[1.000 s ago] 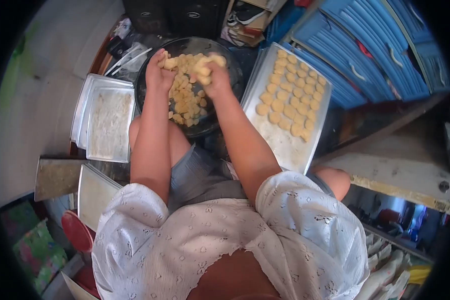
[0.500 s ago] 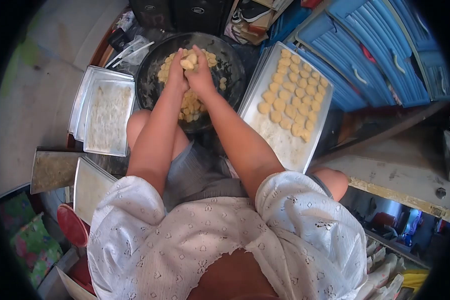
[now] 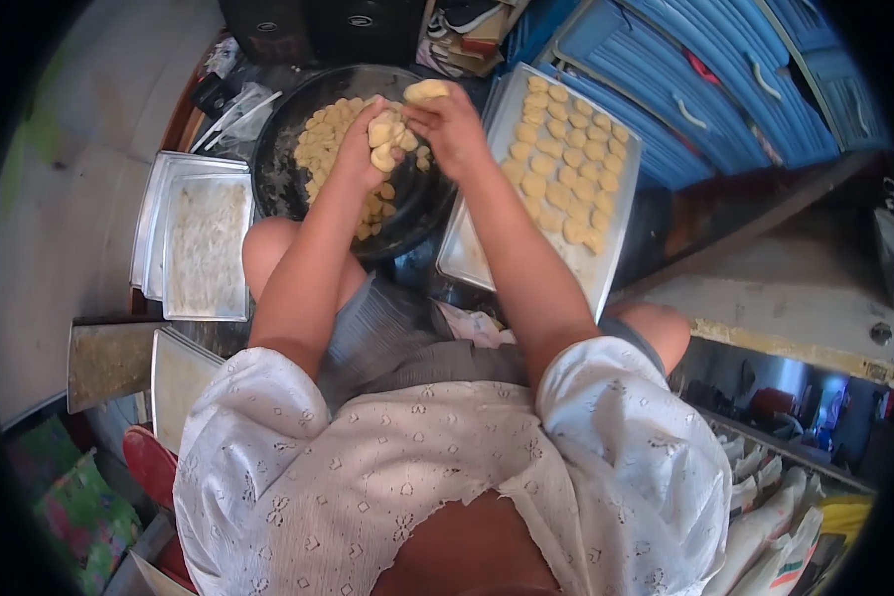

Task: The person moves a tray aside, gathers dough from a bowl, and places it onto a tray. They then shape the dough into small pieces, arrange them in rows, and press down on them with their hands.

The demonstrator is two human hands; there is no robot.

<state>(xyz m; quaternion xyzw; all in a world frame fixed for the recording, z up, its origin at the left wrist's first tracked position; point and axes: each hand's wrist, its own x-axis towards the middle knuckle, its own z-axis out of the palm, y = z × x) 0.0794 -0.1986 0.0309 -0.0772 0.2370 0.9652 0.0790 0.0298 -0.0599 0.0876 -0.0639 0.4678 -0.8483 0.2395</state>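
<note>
My left hand (image 3: 360,149) holds several dough pieces (image 3: 384,136) above the round black basin (image 3: 273,174). Between my right hand's (image 3: 449,127) fingertips is a yellowish dough piece (image 3: 426,90), lifted over the basin's right side. More dough pieces (image 3: 323,134) lie heaped in the basin, mostly on its left and lower parts. On the right, a metal tray (image 3: 606,260) carries rows of flattened round dough pieces (image 3: 569,177). My right forearm passes over the lower left part of that tray.
Stacked metal trays (image 3: 206,248) stand left of the basin, with more trays (image 3: 181,372) below them. Blue drawers (image 3: 685,94) are at the upper right. A wooden ledge (image 3: 785,288) lies at the right. A red round object (image 3: 150,465) sits at the lower left.
My hands have moved apart. My right hand has gone right and up with one dough piece, while my left hand keeps several. The camera view has shifted slightly.
</note>
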